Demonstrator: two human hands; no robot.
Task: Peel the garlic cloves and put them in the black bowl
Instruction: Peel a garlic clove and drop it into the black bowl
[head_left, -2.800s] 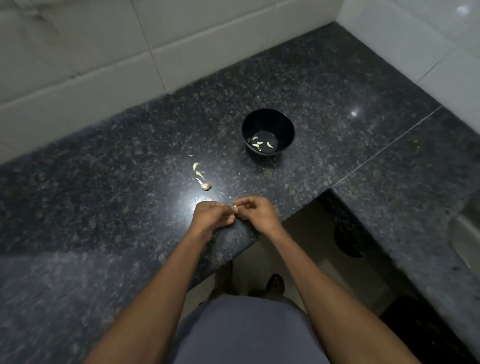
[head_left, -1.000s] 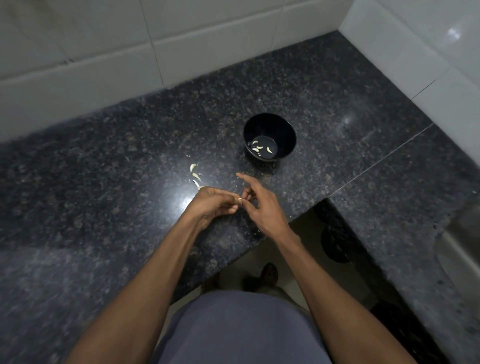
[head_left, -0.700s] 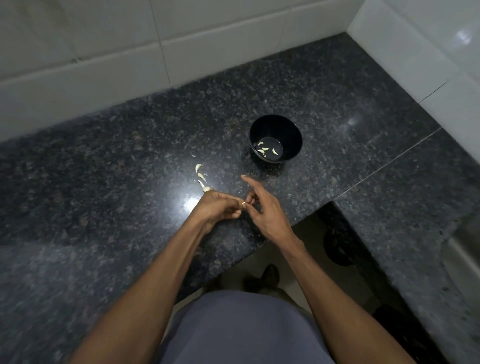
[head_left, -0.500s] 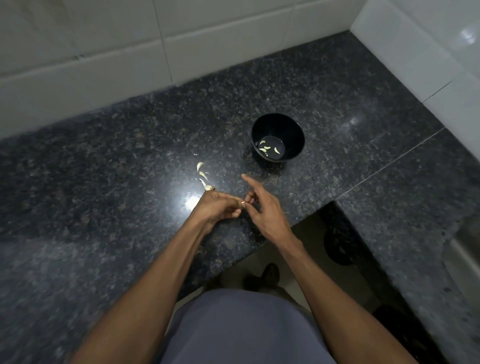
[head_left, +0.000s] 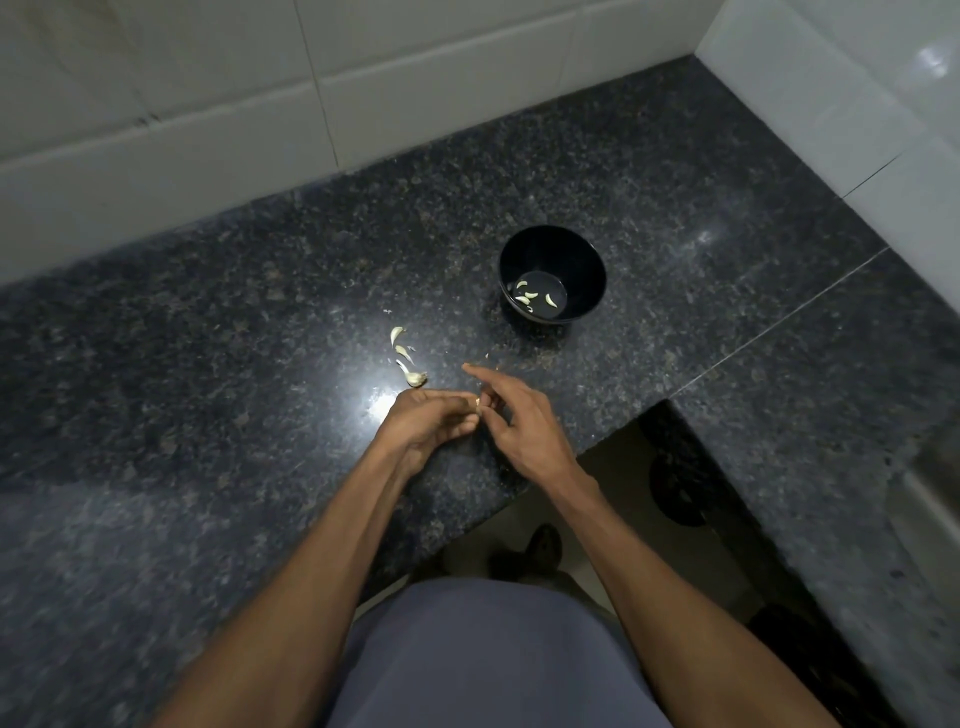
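clove (head_left: 477, 402) sits pinched at the tips of the left hand (head_left: 428, 423), over the table's front edge. right hand (head_left: 519, 423) w/ index straight out, its other fingers curled and picking at the clove; skin detail too small to tell. to do it well: hold the clove firm w/ left, catch the skin at one end w/ a right nail, strip along its length. work over the table (head_left: 208, 364) so bits don't fall. bowl (head_left: 552, 275) stands beyond, toward the back, w/ several cloves inside; loose pieces (head_left: 408, 358) lie just left of the hands.
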